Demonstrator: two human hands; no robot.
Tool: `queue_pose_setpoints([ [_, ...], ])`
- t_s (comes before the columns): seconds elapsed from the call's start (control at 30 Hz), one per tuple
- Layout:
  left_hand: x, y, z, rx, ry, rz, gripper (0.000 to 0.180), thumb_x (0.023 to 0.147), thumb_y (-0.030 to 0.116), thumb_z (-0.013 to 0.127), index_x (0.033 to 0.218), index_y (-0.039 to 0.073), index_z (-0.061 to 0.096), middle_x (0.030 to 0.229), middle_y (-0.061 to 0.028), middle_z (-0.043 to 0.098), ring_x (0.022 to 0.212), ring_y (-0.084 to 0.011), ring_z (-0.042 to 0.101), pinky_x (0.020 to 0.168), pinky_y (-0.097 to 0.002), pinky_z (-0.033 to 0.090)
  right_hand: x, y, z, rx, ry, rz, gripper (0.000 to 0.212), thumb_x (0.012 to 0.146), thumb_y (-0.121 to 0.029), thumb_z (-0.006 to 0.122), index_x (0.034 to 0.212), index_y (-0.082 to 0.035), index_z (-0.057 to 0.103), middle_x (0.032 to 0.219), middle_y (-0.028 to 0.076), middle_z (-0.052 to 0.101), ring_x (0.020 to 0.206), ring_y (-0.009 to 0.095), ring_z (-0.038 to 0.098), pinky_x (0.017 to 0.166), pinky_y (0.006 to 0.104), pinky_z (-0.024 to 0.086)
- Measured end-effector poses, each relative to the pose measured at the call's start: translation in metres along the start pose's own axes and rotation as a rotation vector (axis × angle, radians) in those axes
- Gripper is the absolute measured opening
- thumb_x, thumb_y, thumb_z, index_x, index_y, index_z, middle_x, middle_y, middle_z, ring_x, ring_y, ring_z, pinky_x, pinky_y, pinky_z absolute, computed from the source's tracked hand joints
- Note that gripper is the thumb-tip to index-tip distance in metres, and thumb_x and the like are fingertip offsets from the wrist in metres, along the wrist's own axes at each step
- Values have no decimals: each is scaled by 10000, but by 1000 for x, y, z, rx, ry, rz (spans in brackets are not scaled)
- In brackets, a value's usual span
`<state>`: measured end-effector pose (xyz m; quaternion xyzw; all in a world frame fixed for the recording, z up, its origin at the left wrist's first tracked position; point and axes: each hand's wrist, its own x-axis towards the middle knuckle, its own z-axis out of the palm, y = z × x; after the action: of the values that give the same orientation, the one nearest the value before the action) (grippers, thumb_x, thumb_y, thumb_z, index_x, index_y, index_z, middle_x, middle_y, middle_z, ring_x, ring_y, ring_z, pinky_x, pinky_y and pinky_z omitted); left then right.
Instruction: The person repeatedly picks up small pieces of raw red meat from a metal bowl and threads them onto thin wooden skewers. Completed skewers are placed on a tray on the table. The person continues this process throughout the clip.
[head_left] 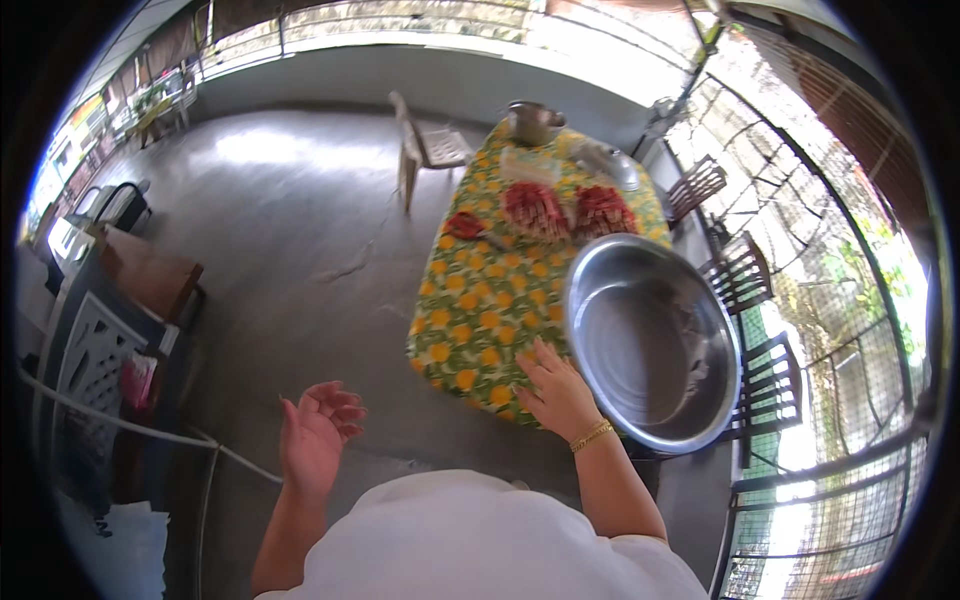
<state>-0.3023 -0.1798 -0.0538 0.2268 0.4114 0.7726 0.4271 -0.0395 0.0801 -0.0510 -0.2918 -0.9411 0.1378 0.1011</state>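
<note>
My left hand (318,438) is raised over the floor left of the table, palm turned up, fingers apart and loosely bent, holding nothing. My right hand (556,392), a gold bracelet at its wrist, is spread above the near edge of the table (470,300), close to the left rim of a large metal basin (640,345). Whether it touches the cloth I cannot tell. The basin shows pale residue along its right inner wall. Beyond it lie two bundles of thin sticks with dark red stuff on them (535,208) (604,210). A smaller red item (464,225) sits left of them.
A metal pot (535,124) and a shiny silver tray or lid (606,165) stand at the table's far end. Beyond its left side is a plastic chair (438,148); dark chairs (765,385) line the right. A pale rail or cord (150,428) crosses the lower left.
</note>
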Motion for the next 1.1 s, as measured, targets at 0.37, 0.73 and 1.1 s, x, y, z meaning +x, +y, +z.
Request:
queue_pose_setpoints([
  [0.37, 138, 30, -97, 115, -66, -124, 767, 940, 730, 311, 1266, 68, 521, 1161, -123, 629, 1038, -258, 622, 860, -388, 484, 154, 6, 56, 100, -188, 217, 417, 943, -333, 577, 1296, -114, 600, 1308, 117, 610, 1144, 275, 607, 916, 407, 510],
  [0.73, 328, 106, -139, 234, 92, -239, 749, 946, 715, 329, 1248, 57, 519, 1169, -136, 619, 1050, -275, 614, 852, -400, 490, 406, -2, 159, 168, -232, -7, 282, 920, -312, 591, 1070, -73, 615, 1057, 140, 662, 1014, 341, 643, 850, 456, 528],
  [1.1, 585, 125, -242, 277, -167, -409, 719, 952, 702, 338, 1270, 84, 524, 1191, -116, 619, 1066, -232, 602, 877, -372, 466, 520, 0, 209, 171, -495, 346, 380, 940, -351, 555, 1221, -99, 604, 1152, 153, 654, 1097, 342, 621, 912, 460, 508],
])
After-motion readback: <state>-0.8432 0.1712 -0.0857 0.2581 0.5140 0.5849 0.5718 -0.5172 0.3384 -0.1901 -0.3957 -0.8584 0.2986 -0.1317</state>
